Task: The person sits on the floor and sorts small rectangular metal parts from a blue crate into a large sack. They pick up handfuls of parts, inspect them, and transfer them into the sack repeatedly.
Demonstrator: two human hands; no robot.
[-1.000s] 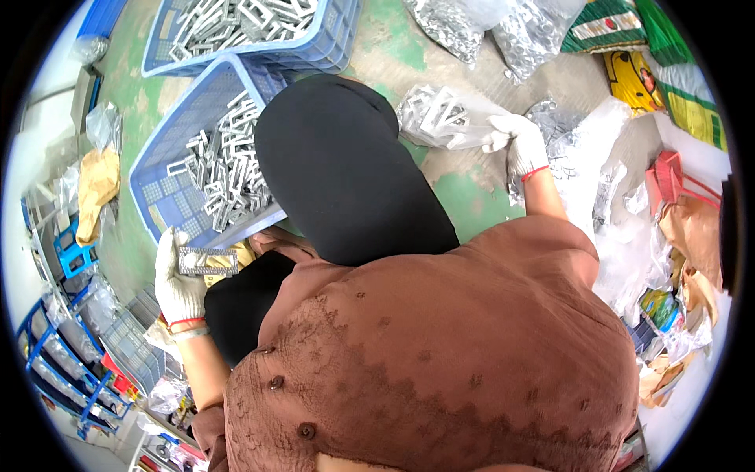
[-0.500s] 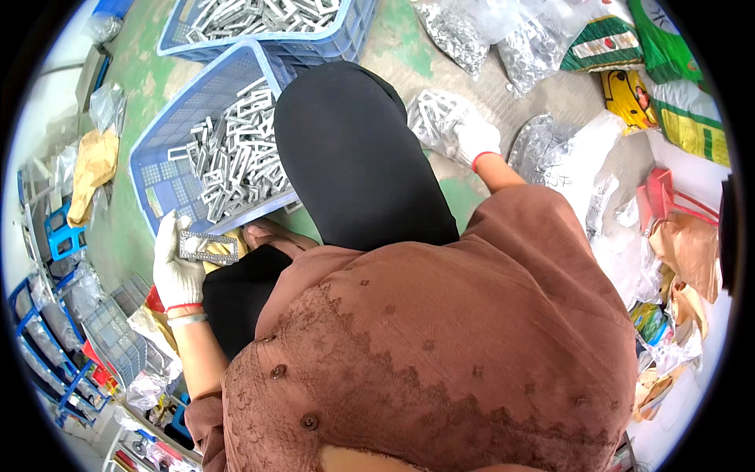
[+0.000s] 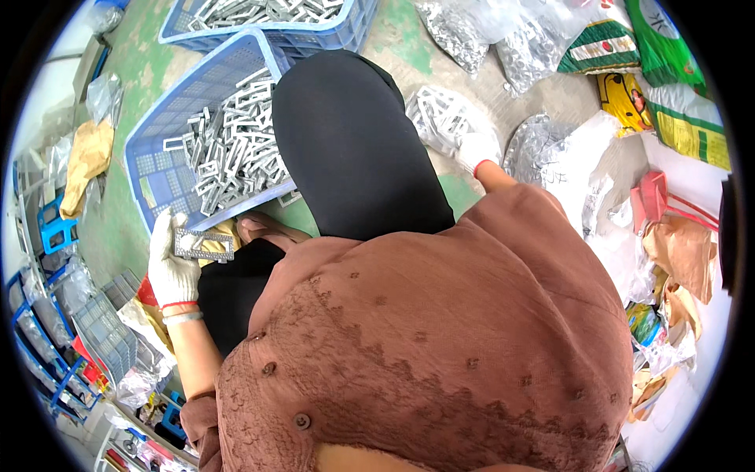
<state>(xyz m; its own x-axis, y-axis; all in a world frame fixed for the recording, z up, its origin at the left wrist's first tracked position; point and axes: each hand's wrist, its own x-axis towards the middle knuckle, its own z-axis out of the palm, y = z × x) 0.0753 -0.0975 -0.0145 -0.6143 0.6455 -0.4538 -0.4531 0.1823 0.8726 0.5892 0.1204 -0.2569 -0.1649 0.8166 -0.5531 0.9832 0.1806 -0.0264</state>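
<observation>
In my gloved left hand (image 3: 171, 267) is a rectangular metal frame (image 3: 203, 245) with a studded silver rim, gripped at one short end between thumb and fingers. It is held beside my black-clad knee, just in front of a blue plastic crate (image 3: 149, 185). Many plain silver frames (image 3: 232, 145) lie in a loose heap inside that crate. My gloved right hand (image 3: 477, 152) is closed at the near edge of a clear plastic bag (image 3: 440, 114) on the floor, with several silver frames inside. Its fingertips are partly hidden.
Another blue crate (image 3: 314, 35) of frames stands behind the first. Clear bags of metal parts (image 3: 460, 35) lie at the far right, with a further filled bag (image 3: 535, 145) nearer. Printed sacks (image 3: 680, 118) and brown paper (image 3: 680, 244) line the right wall.
My right hand has drawn back slightly toward me, and more of the frames in the bag show. The left hand still holds its frame, almost unmoved.
</observation>
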